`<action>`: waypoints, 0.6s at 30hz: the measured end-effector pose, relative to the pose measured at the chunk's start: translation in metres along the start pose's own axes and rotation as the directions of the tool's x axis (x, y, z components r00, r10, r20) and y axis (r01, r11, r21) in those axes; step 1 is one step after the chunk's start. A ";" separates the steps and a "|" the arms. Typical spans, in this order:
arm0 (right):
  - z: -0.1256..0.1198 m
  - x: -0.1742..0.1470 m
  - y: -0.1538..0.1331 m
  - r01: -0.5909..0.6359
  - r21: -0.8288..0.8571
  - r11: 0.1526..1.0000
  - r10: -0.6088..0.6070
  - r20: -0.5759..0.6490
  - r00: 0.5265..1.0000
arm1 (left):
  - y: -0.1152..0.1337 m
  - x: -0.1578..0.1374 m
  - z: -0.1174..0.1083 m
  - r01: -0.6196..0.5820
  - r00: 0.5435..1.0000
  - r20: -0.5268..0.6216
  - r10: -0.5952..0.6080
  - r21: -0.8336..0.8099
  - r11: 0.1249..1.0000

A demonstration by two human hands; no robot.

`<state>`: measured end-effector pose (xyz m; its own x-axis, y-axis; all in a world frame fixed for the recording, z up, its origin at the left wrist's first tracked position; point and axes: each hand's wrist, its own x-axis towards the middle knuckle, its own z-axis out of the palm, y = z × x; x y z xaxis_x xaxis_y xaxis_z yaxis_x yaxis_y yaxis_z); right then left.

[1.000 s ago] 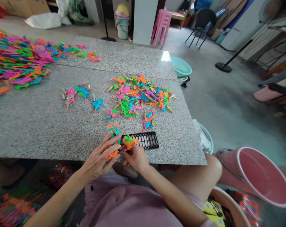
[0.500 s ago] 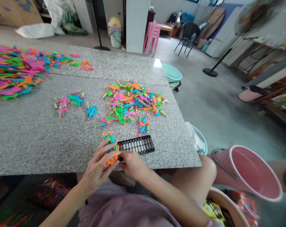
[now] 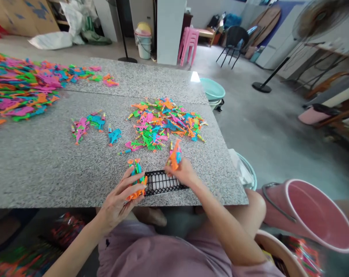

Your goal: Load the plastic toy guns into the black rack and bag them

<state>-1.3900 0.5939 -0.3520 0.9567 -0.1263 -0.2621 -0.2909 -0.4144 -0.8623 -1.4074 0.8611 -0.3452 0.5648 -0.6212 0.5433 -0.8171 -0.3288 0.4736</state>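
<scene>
My left hand (image 3: 124,196) curls around a small cluster of plastic toy guns (image 3: 137,169), orange, green and blue, at the left end of a black lattice rack (image 3: 162,182). The rack lies on the speckled tabletop, and its left end is partly hidden by the hand and guns. Pinched in my right hand (image 3: 183,172) is an orange toy gun (image 3: 175,156), raised over the rack's upper edge. Some blue and pink show right behind it. Just beyond is a mixed pile of toy guns (image 3: 154,125).
A larger heap of bright plastic pieces (image 3: 24,86) covers the table's far left. A few loose toy guns (image 3: 114,136) lie left of the pile. On the right, a pink bucket (image 3: 292,215) stands beside my knee, and a teal basin (image 3: 213,89) sits past the table edge.
My right hand has moved from beside my left hand to the right and away from me, and now grips an orange toy gun. My left hand stays around its cluster.
</scene>
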 end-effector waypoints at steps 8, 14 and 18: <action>0.065 -0.002 -0.020 0.263 -0.231 0.937 -0.240 0.121 0.963 | 0.001 0.000 -0.004 -0.021 0.998 0.055 0.018 0.043 0.999; 0.067 0.009 -0.025 0.339 -0.427 0.839 -0.273 0.209 0.939 | -0.001 -0.001 -0.003 -0.054 0.998 0.046 0.051 0.062 0.997; 0.063 0.011 -0.027 0.293 -0.453 0.842 -0.218 0.210 0.953 | -0.002 -0.002 -0.003 -0.060 0.997 0.048 0.057 0.058 0.996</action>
<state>-1.3715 0.6606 -0.3591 0.9753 0.1597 -0.1528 0.0350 -0.7942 -0.6066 -1.4066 0.8650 -0.3444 0.5107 -0.6726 0.5355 -0.8550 -0.3317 0.3987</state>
